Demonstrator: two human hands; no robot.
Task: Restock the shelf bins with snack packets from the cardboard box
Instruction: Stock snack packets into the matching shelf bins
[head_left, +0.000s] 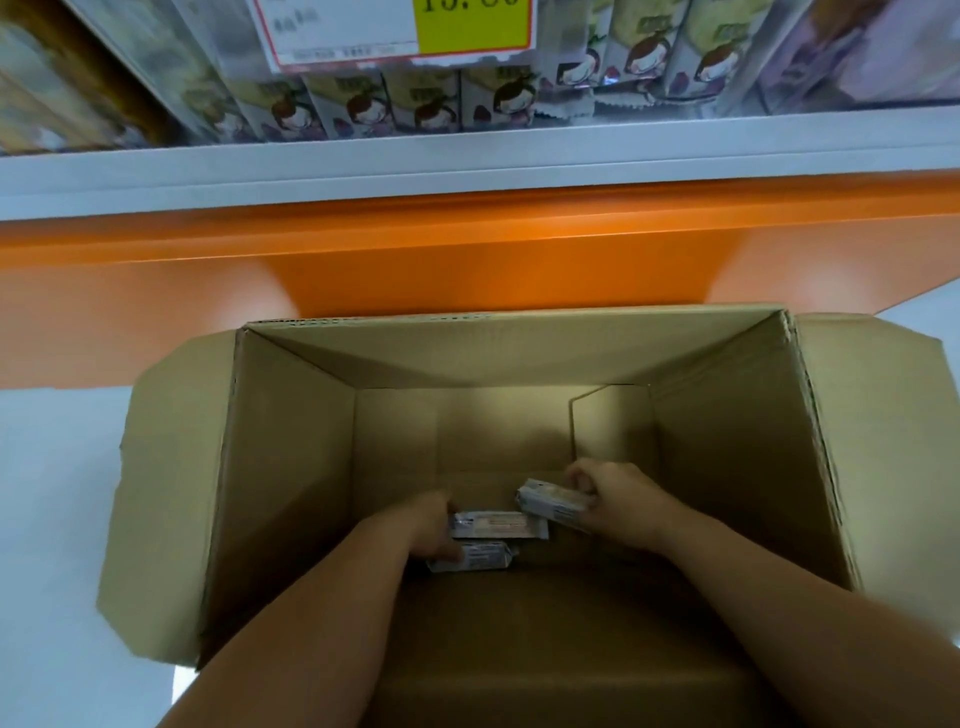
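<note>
Down inside the cardboard box (291, 467), three packets (498, 525): left hand (431, 527) grips two, right hand (618, 504) one.

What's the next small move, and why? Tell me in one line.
Likely lift both hands straight up out of the cardboard box toward the shelf: the right hand grips one packet, the left hand seems to grip two packets, and no loose packets show on the box floor.
</note>
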